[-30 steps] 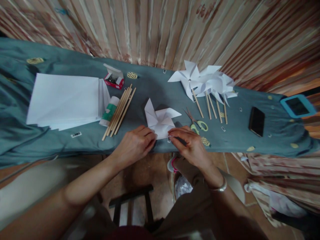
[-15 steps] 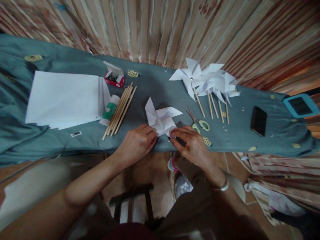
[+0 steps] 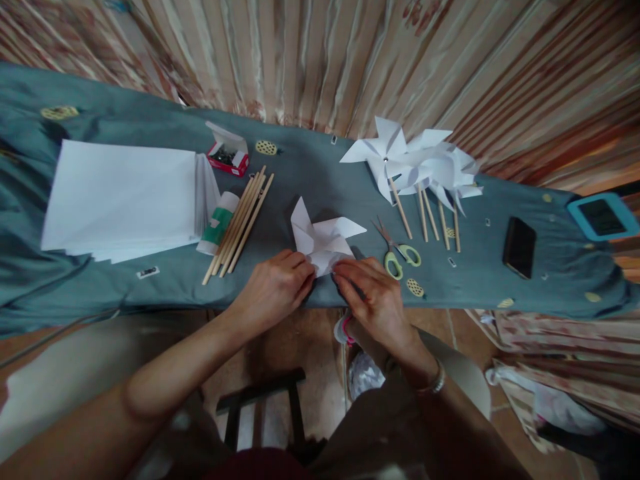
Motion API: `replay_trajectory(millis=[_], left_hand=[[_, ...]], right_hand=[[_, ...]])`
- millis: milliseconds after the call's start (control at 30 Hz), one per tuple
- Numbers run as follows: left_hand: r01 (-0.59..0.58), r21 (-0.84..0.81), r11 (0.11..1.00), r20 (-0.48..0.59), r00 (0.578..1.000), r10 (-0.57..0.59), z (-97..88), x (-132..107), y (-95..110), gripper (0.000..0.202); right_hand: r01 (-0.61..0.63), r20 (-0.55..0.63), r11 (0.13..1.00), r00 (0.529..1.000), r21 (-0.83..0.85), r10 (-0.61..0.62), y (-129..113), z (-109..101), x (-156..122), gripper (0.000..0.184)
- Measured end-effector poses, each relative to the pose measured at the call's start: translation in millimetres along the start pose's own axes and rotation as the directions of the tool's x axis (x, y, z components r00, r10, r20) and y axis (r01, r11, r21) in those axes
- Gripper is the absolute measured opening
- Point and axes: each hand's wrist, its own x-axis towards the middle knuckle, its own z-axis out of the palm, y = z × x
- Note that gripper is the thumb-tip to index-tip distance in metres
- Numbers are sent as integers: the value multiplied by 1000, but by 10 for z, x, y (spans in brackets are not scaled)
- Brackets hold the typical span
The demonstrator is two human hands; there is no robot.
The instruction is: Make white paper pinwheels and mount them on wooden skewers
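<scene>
A white paper pinwheel (image 3: 327,233) without a stick lies near the table's front edge, its blades folded inward. My left hand (image 3: 280,283) is closed on its lower left edge, fingers pinched together. On the lower right side, my right hand (image 3: 370,290) pinches the paper between thumb and fingers; the fingertips are partly hidden. Just right of that hand lie scissors (image 3: 399,253) with light green handles. Several wooden sticks (image 3: 243,223) rest to the left, beside a green and white glue tube (image 3: 219,223).
White paper sheets (image 3: 120,200) are stacked at the left. Behind the sticks stands an open red box (image 3: 229,157) of small dark items. Finished pinwheels (image 3: 390,157) on sticks lie at the back right. A black phone (image 3: 519,247) and a blue-framed device (image 3: 603,217) are far right.
My right hand has moved slightly left and down along the pinwheel's edge, uncovering more of the scissors' handles. My left hand stays at the same corner. The view has shifted slightly.
</scene>
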Motion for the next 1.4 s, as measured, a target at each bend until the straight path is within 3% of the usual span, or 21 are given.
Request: replay_trajectory(millis=[300, 567, 1400], left_hand=[[28, -95, 995, -32, 999, -32, 4, -59, 8, 22], [-88, -97, 991, -27, 996, 86, 26, -108, -8, 24], [-50, -107, 993, -36, 998, 46, 47, -86, -6, 22]], right_hand=[[12, 36, 997, 999, -76, -9, 19, 90, 16, 28], [41, 43, 986, 999, -162, -34, -6, 139, 44, 28], [62, 45, 933, 998, -354, -49, -83, 232, 54, 33]])
